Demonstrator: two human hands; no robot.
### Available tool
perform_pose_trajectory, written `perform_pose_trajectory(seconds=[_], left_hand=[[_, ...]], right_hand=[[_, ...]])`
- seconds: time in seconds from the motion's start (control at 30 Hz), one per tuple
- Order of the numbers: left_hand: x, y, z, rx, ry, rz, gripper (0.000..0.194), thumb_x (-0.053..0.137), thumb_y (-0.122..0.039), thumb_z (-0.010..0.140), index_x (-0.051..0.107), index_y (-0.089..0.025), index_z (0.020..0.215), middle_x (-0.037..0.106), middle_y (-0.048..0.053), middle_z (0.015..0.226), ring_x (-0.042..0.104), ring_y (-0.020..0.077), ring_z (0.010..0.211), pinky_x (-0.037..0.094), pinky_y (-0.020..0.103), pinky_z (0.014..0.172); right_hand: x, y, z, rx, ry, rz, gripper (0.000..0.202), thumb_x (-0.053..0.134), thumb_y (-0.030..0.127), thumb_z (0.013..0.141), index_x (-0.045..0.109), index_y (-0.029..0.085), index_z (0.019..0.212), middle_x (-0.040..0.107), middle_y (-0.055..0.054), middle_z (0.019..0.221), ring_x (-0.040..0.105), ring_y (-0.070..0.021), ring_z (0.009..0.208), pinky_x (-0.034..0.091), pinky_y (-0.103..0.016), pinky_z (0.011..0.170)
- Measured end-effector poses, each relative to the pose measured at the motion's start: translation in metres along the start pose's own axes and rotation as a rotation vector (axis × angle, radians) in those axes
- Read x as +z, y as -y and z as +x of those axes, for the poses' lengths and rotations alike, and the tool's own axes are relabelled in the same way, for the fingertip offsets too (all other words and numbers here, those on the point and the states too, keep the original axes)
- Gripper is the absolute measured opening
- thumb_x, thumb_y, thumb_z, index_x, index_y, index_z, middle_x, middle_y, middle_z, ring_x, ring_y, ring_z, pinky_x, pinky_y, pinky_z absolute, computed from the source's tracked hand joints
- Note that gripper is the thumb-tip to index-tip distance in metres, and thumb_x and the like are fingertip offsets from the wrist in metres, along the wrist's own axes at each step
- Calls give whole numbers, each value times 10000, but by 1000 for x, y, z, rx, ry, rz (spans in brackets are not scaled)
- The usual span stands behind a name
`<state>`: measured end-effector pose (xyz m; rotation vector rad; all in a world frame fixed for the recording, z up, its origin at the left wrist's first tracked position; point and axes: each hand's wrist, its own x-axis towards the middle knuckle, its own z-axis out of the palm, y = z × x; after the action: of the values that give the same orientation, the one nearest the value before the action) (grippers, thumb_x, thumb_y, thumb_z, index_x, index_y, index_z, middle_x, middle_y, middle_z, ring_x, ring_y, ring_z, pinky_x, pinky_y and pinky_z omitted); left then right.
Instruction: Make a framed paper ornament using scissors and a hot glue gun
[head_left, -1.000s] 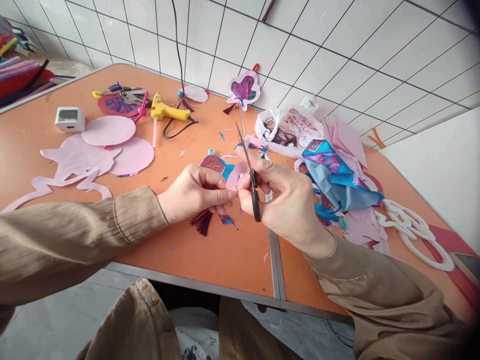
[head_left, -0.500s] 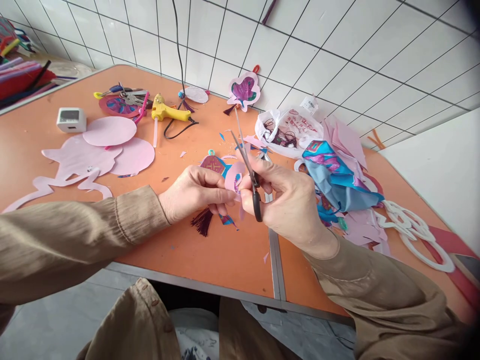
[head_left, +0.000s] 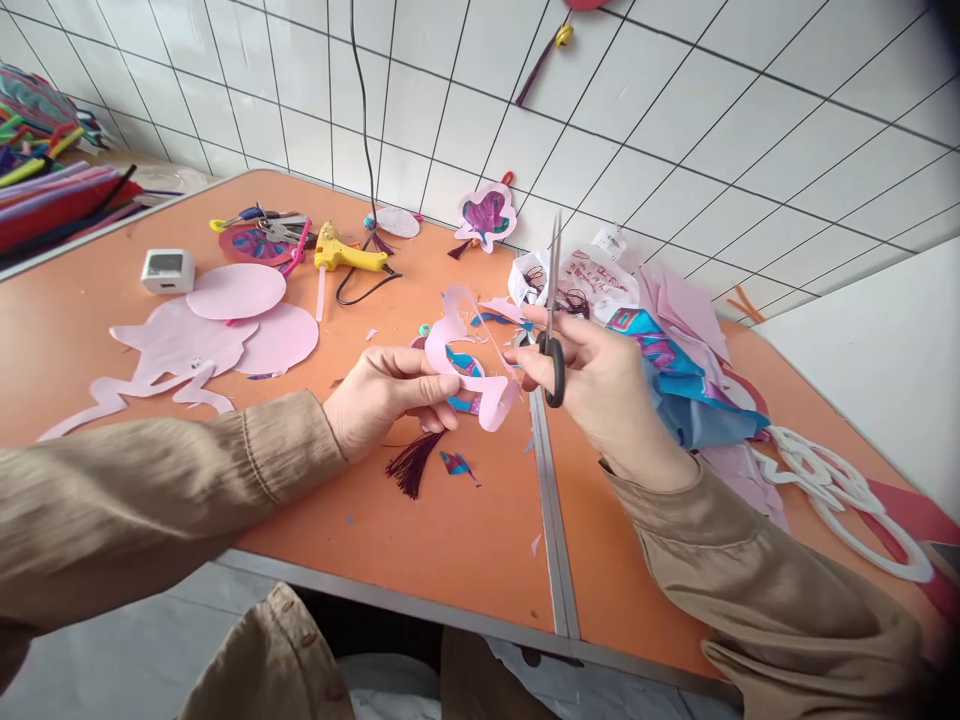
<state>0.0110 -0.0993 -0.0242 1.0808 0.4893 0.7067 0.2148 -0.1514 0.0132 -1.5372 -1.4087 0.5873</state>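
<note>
My left hand (head_left: pixel 386 395) pinches a curling pink paper strip (head_left: pixel 495 402) between thumb and fingers. The strip loops toward my right hand (head_left: pixel 600 385), whose fingertips are close to its thin end; whether they touch it I cannot tell. Black-handled scissors (head_left: pixel 554 280) hang on that hand's fingers, blades pointing up and nearly together. Behind the strip, partly hidden, is a blue and purple ornament (head_left: pixel 466 365) on the table. Below it lie a dark purple tassel (head_left: pixel 412 465) and a small blue patterned scrap (head_left: pixel 456 463).
A yellow glue gun (head_left: pixel 349 255), pink paper ovals (head_left: pixel 236 290) and a white box-shaped device (head_left: pixel 167 271) lie left. A butterfly ornament (head_left: pixel 487 217) leans on the tiled wall. Right are a plastic bag (head_left: pixel 600 280), blue fabric (head_left: pixel 690 400) and white cut-out loops (head_left: pixel 862 530).
My right hand has moved right, away from my left, and the scissors have turned more upright with blades closer together. The pink strip now spreads out in a wide loop. The view has tilted up slightly.
</note>
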Motion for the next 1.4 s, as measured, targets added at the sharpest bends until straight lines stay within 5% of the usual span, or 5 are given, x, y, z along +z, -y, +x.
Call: perform_pose_trajectory(seconds=[0.2, 0.37, 0.63, 0.93, 1.4], left_hand=[[-1, 1, 0, 31, -14, -17, 271, 852, -370, 666, 779, -118, 733, 724, 71, 599, 657, 133, 515, 527, 213, 507], [-1, 1, 0, 75, -51, -42, 248, 853, -344, 668, 776, -122, 745, 725, 66, 606, 663, 148, 522, 540, 237, 506], [2, -2, 1, 72, -83, -98, 203, 877, -287, 624, 767, -129, 688, 718, 49, 589, 662, 140, 502, 530, 214, 478], [2, -2, 1, 61, -90, -69, 191, 856, -291, 652, 771, -130, 710, 711, 54, 583, 639, 141, 491, 525, 234, 477], [2, -1, 0, 28, -47, 54, 370, 884, -373, 616, 759, -117, 853, 722, 59, 628, 682, 168, 565, 531, 249, 520]], right_hand=[[-1, -2, 2, 151, 31, 165, 530, 732, 408, 744, 667, 142, 1198, 570, 34, 582, 526, -106, 499, 382, -253, 477], [0, -1, -1, 158, 53, 249, 469, 718, 402, 754, 680, 145, 1145, 550, 47, 530, 500, -101, 464, 382, -250, 454], [-1, -3, 2, -22, -258, 207, 346, 790, 262, 654, 717, 236, 991, 553, 72, 588, 499, -83, 493, 407, -239, 458], [9, 12, -19, 141, 131, 262, 580, 766, 309, 673, 602, 206, 1220, 623, 54, 630, 529, -105, 501, 408, -255, 458], [3, 14, -15, -38, 133, 159, 530, 682, 121, 651, 641, 193, 1175, 588, 53, 686, 546, -90, 606, 481, -231, 551]])
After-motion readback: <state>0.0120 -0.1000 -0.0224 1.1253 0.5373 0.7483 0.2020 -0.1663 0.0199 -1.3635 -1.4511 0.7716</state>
